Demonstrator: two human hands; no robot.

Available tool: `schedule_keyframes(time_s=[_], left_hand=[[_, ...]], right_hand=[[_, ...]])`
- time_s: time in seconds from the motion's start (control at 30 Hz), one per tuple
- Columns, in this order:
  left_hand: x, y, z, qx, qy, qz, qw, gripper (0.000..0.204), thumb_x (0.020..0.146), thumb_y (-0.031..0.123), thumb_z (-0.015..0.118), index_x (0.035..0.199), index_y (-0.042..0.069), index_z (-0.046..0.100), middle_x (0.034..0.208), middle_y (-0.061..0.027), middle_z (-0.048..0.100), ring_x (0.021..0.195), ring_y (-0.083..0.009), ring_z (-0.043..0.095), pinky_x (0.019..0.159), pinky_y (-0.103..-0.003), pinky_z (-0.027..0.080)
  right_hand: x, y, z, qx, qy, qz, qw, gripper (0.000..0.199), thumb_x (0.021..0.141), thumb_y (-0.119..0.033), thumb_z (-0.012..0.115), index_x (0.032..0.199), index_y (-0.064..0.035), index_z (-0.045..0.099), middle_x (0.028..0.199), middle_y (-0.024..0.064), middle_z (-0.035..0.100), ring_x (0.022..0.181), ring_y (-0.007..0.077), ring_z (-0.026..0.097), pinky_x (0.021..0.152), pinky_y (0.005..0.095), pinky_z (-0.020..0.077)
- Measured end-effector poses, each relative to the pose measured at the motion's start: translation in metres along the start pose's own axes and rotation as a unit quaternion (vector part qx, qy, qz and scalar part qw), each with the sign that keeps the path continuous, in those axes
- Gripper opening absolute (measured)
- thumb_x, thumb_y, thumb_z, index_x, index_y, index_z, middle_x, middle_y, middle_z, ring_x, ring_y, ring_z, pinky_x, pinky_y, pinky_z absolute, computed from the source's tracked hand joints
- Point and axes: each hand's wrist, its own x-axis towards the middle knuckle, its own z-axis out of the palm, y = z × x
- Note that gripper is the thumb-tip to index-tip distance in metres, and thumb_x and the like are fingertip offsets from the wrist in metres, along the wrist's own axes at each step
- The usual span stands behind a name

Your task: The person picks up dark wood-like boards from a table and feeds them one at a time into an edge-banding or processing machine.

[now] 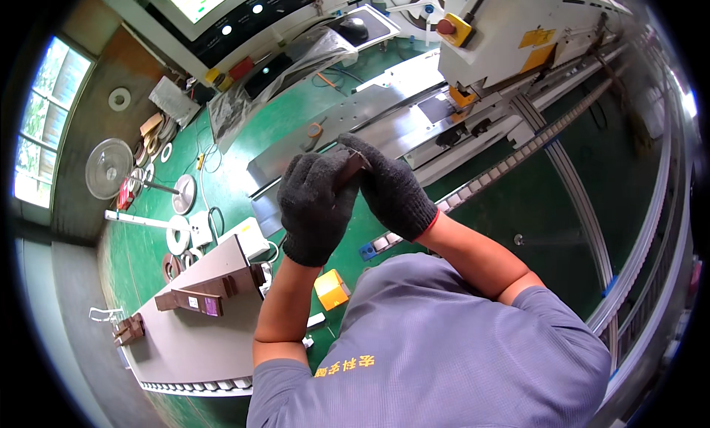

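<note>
Both of my hands wear dark grey knitted gloves and meet in front of my chest, close to the metal bed (333, 136) of a machine. My left hand (316, 202) is closed around a small dark brown piece (350, 169), whose exact kind I cannot make out. On the piece's other side, my right hand (396, 191) pinches its upper end between thumb and fingers. Most of the piece is hidden by the gloves. An orange ring-shaped item (316, 130) lies on the metal bed just beyond my hands.
A white machine (510, 36) with a red button (446, 26) stands at the far right. A roller track (488, 178) runs diagonally beside my right forearm. Brown blocks (194, 301) lie on a grey panel (185, 347) at left. A fan (109, 169) and yellow box (331, 289) stand nearby.
</note>
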Motion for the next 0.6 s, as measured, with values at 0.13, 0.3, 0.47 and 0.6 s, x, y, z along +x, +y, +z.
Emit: schedule_keyframes(time_s=[0.13,0.3,0.47,0.6], left_hand=[[0.004,0.006,0.017,0.001,-0.026,0.045,0.999,0.021,0.072,0.007,0.083,0.089,0.007,0.07,0.084,-0.011,0.067,0.079,-0.0327,0.064,0.069,-0.041,0.051],[0.039,-0.012,0.03,-0.194,-0.219,0.126,0.948,0.054,0.073,0.017,0.086,0.121,0.006,0.063,0.09,-0.0082,0.07,0.084,-0.0292,0.068,0.075,-0.041,0.054],[0.012,-0.026,0.1,-0.17,-0.124,-0.049,0.976,0.073,0.083,0.028,0.08,0.143,0.003,0.047,0.101,-0.0164,0.071,0.092,-0.0325,0.07,0.084,-0.042,0.054],[-0.089,-0.052,0.172,-0.204,-0.31,-0.34,0.864,0.073,0.093,0.023,0.068,0.149,0.001,0.028,0.099,-0.0176,0.07,0.088,-0.0305,0.07,0.083,-0.04,0.054]], right_hand=[[-0.004,0.0,-0.02,0.003,-0.01,0.043,0.999,0.066,0.087,0.003,0.064,0.149,-0.0116,0.045,0.106,0.0241,0.069,0.096,0.0413,0.07,0.08,0.0425,0.0568],[-0.027,0.006,-0.057,-0.103,0.067,-0.053,0.991,0.074,0.083,-0.005,0.073,0.15,-0.0073,0.044,0.112,0.0211,0.07,0.093,0.0376,0.072,0.081,0.0415,0.0582],[-0.093,0.07,-0.105,-0.245,0.141,0.037,0.958,0.087,0.077,-0.009,0.084,0.151,-0.0041,0.04,0.114,0.0198,0.07,0.095,0.0295,0.073,0.082,0.0369,0.059],[-0.186,0.129,-0.124,-0.047,0.291,0.241,0.925,0.087,0.079,-0.008,0.08,0.154,-0.0105,0.037,0.114,0.0167,0.066,0.098,0.0249,0.068,0.09,0.035,0.0554]])
